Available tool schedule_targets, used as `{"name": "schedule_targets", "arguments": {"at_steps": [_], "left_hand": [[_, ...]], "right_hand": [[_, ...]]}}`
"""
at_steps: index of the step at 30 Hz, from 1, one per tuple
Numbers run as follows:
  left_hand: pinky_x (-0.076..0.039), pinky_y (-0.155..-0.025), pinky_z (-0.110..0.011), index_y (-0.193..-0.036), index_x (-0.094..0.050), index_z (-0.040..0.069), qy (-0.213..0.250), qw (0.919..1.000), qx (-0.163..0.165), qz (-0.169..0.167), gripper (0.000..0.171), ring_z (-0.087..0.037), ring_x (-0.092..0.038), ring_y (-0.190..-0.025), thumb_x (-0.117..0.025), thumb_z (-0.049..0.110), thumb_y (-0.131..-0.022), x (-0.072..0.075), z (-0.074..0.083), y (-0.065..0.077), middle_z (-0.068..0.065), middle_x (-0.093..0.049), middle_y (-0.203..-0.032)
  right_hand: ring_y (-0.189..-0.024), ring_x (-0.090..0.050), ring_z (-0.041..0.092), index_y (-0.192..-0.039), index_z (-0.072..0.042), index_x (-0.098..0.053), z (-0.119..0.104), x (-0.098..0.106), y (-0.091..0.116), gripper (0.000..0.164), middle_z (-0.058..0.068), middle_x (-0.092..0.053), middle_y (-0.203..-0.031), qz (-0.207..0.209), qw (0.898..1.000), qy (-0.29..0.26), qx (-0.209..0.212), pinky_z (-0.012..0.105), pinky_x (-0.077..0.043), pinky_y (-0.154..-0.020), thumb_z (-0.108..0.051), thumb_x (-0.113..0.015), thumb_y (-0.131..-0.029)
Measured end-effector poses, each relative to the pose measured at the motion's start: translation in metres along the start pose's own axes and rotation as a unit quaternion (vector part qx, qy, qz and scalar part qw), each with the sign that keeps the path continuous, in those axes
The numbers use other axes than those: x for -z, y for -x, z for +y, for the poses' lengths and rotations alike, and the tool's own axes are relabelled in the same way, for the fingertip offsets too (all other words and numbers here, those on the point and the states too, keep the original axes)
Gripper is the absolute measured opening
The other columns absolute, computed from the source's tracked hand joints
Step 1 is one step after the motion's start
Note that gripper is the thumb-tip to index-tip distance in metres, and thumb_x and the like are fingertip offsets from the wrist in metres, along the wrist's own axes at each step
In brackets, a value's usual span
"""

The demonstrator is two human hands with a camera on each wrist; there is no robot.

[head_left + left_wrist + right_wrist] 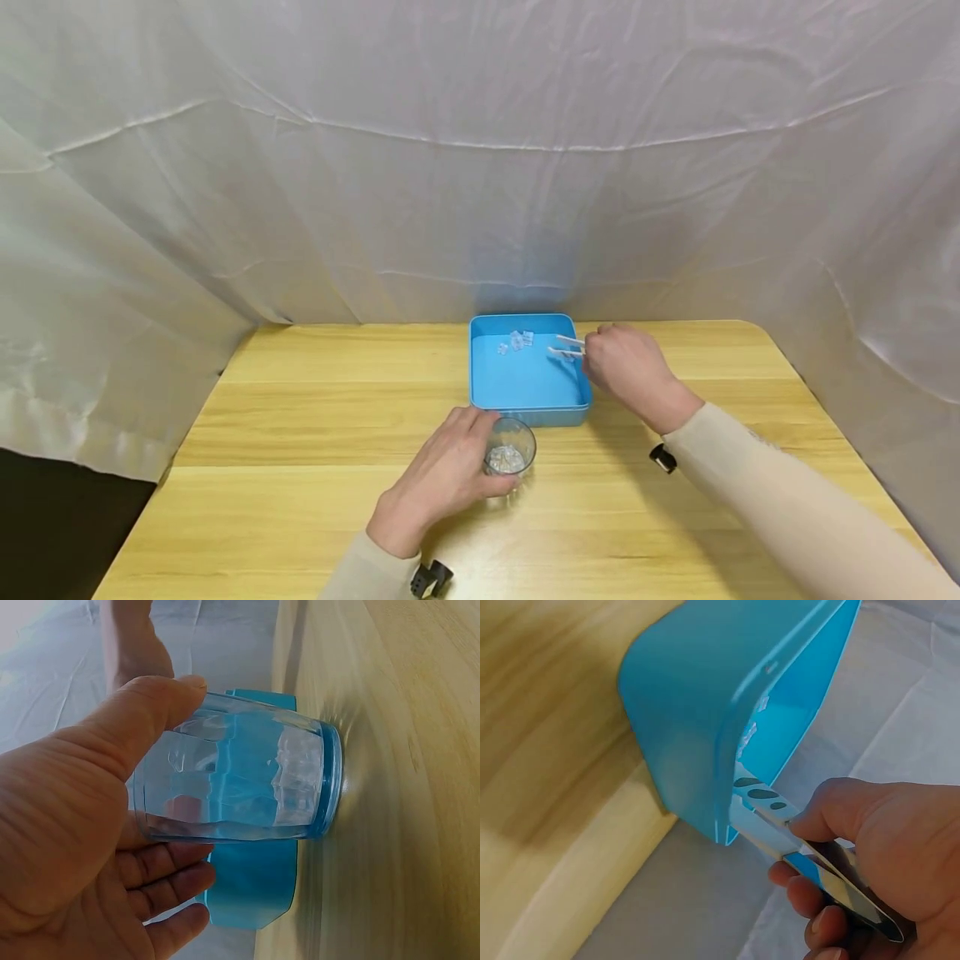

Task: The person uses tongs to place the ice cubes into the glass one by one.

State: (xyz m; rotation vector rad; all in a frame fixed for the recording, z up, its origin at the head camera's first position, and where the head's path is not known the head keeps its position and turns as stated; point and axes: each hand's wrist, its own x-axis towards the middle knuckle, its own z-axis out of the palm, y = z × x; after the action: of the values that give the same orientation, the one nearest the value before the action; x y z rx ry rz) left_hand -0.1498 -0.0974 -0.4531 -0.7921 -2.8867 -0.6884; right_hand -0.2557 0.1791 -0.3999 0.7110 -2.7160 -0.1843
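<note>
A clear drinking glass (247, 772) stands on the table with clear ice-like pieces (298, 776) in its bottom. My left hand (450, 467) holds it near the rim, thumb on one side and fingers on the other. Beyond the glass is a shallow blue tray (525, 387); several clear pieces (517, 340) lie toward its back. My right hand (626, 367) grips metal tongs (840, 877) with pale tips, squeezed between thumb and fingers. In the head view those tips reach over the tray's right wall, beside a clear piece; the right wrist view hides them behind the wall.
The wooden table (322, 417) carries the tray near its back edge. A pale grey curtain (480, 208) hangs right behind the table and along both sides. Small black devices (431, 577) sit at both wrists. A dark gap (67, 517) shows at the lower left.
</note>
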Motion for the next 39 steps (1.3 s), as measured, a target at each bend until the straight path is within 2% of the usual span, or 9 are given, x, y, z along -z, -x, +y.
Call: {"name": "schedule_targets", "arguments": {"at_steps": [4,8,16,22,29,32,39], "left_hand": [[-0.055,-0.102,-0.040,-0.141,-0.058,0.005,0.003,1.0000,0.003,-0.002,0.079,-0.023,-0.058,-0.121,-0.087,0.050,-0.082,0.000,0.001,-0.001,-0.008,-0.065,-0.132],[-0.054,-0.103,-0.040,-0.142,-0.058,0.005,0.007,0.9999,0.007,-0.007,0.079,-0.024,-0.058,-0.122,-0.086,0.050,-0.083,0.000,0.002,-0.001,-0.008,-0.064,-0.133],[-0.054,-0.102,-0.038,-0.143,-0.058,0.005,0.003,0.9999,0.010,-0.012,0.079,-0.022,-0.057,-0.119,-0.085,0.051,-0.084,0.000,0.003,-0.003,-0.008,-0.064,-0.131],[-0.054,-0.102,-0.038,-0.143,-0.058,0.006,0.005,0.9998,0.011,-0.015,0.079,-0.022,-0.057,-0.119,-0.085,0.052,-0.084,-0.001,0.004,-0.003,-0.007,-0.064,-0.131],[-0.054,-0.100,-0.037,-0.143,-0.058,0.006,0.005,0.9997,0.014,-0.021,0.080,-0.021,-0.056,-0.116,-0.084,0.053,-0.084,-0.001,0.006,-0.004,-0.006,-0.064,-0.131],[-0.054,-0.099,-0.037,-0.143,-0.058,0.007,0.004,0.9997,0.013,-0.021,0.079,-0.020,-0.056,-0.115,-0.084,0.053,-0.084,-0.001,0.007,-0.004,-0.005,-0.064,-0.130],[-0.054,-0.100,-0.037,-0.143,-0.058,0.006,0.002,0.9998,0.009,-0.019,0.079,-0.021,-0.056,-0.116,-0.084,0.053,-0.085,-0.001,0.008,-0.005,-0.006,-0.064,-0.129]], "right_hand": [[-0.060,-0.048,0.021,-0.076,-0.003,-0.067,-0.001,0.004,-0.009,0.018,0.005,-0.051,-0.063,-0.029,1.000,0.011,0.001,0.031,-0.050,-0.050,-0.009,-0.071,-0.093],[-0.062,-0.050,0.021,-0.083,-0.001,-0.072,-0.001,0.007,-0.017,0.015,0.007,-0.057,-0.067,-0.056,0.998,0.017,0.002,0.032,-0.055,-0.056,-0.012,-0.074,-0.093],[-0.068,-0.058,0.025,-0.089,-0.001,-0.073,-0.002,0.012,-0.029,0.015,0.009,-0.065,-0.075,-0.103,0.994,0.004,-0.022,0.041,-0.061,-0.066,-0.015,-0.071,-0.095],[-0.065,-0.058,0.024,-0.087,-0.003,-0.071,-0.003,0.013,-0.033,0.018,0.007,-0.065,-0.073,-0.136,0.990,-0.011,-0.036,0.041,-0.060,-0.063,-0.017,-0.070,-0.097],[-0.064,-0.058,0.022,-0.097,-0.001,-0.072,-0.006,0.015,-0.029,0.019,0.008,-0.065,-0.075,-0.153,0.987,-0.013,-0.045,0.039,-0.061,-0.061,-0.020,-0.069,-0.100],[-0.064,-0.057,0.022,-0.095,-0.002,-0.070,-0.007,0.015,-0.026,0.020,0.007,-0.062,-0.072,-0.163,0.985,-0.017,-0.055,0.037,-0.060,-0.058,-0.021,-0.068,-0.101],[-0.063,-0.054,0.021,-0.077,-0.008,-0.061,-0.008,0.017,-0.020,0.026,0.004,-0.056,-0.067,-0.175,0.983,-0.013,-0.058,0.033,-0.054,-0.056,-0.017,-0.063,-0.101]]}}
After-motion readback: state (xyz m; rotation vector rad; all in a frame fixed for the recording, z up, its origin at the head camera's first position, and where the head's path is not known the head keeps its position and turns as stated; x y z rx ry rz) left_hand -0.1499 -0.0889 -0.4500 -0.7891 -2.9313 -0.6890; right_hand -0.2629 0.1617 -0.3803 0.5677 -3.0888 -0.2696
